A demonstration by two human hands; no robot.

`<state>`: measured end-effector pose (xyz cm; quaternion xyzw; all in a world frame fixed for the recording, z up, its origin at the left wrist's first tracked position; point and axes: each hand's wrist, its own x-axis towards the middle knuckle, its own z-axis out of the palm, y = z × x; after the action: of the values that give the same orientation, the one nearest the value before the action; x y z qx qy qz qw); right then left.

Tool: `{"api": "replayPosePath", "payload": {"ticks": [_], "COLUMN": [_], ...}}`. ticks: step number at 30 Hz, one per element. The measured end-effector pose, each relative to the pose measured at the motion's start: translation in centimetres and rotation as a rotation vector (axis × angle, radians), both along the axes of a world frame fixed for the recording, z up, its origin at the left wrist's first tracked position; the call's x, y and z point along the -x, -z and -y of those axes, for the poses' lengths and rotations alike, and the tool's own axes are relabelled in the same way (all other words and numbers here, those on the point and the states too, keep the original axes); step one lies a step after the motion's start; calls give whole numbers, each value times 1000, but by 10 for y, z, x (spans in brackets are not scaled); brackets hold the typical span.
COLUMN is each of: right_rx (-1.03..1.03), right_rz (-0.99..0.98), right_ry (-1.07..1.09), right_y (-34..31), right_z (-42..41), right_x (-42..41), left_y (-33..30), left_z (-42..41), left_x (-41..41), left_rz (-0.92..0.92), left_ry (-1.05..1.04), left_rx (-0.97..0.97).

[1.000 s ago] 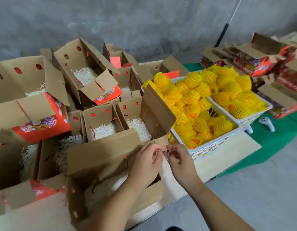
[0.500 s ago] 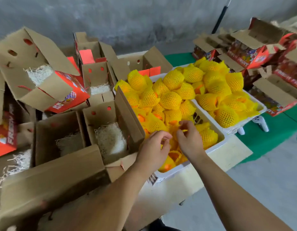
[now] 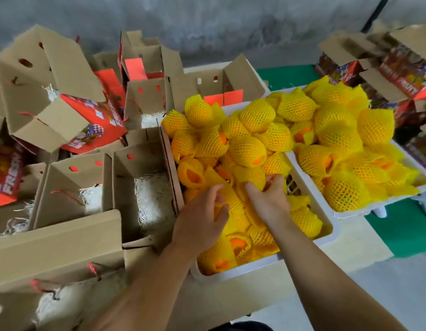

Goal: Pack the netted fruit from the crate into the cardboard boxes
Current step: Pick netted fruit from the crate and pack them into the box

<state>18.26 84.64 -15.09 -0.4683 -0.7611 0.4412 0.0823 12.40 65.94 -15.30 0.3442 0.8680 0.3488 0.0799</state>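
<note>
Both bare arms reach forward from the bottom edge, the left one from the lower left, the right one from the lower right. The left hand point(image 3: 202, 223) shows its back, with the fingers curled downward and the thumb pointing to the right. The right hand point(image 3: 269, 199) is just beside it, fingers bent, thumb spread to the left. The hands are near each other but do not touch.

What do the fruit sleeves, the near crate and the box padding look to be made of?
Fruit sleeves: yellow foam mesh, matte, open diamond weave. Near crate: white, smooth, probably moulded plastic, with slotted walls. Padding: pale thin strands, likely shredded paper; too fine to confirm.
</note>
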Motion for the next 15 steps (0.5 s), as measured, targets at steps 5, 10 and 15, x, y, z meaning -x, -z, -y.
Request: {"api": "replayPosePath", "payload": {"ticks": [5,10,15], "right_rx": [130,119,-201], "right_rz": [-266,-391,-427], "right_ry": [-103,-455,-558], "right_y": [-19,-20,-13], "right_z": [4,35,40], "right_x": [-25,-46,-45], "left_y": [-21,-14,-9], "left_z": [-24,-33,-23], "left_x": [-10,-19,-17], "left_rz": [623,1278,1349], "left_ry": [-205,-248,-323], "left_rx": [-447,-733,-841]}}
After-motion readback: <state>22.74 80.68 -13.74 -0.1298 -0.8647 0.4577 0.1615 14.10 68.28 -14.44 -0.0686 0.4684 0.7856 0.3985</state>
